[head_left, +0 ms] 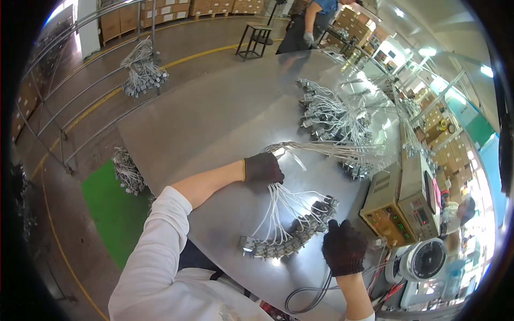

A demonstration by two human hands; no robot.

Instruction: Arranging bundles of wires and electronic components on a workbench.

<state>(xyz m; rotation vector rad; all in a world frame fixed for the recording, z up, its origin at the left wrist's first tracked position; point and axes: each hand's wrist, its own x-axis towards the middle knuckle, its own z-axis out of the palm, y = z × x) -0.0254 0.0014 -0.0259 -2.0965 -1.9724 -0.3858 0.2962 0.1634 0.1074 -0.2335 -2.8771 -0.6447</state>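
My left hand (263,170), in a dark knit glove, is closed round a bundle of white cables (324,148). From under this fist the cables fan out to a curved row of grey connectors (289,243) lying on the metal table (209,107). At the right end of that row is my right hand (344,249), gloved in dark maroon, its fingers curled. What it holds, if anything, is hidden from view. A grey cord (308,291) loops across the table just below it.
Beyond my hands lies a large pile of white cables with connectors (337,112). Boxy test instruments (401,208) and a small round fan (425,259) stand at the right. More cable bundles hang on a metal rail (142,69) at left. A co-worker (310,24) stands at the far end.
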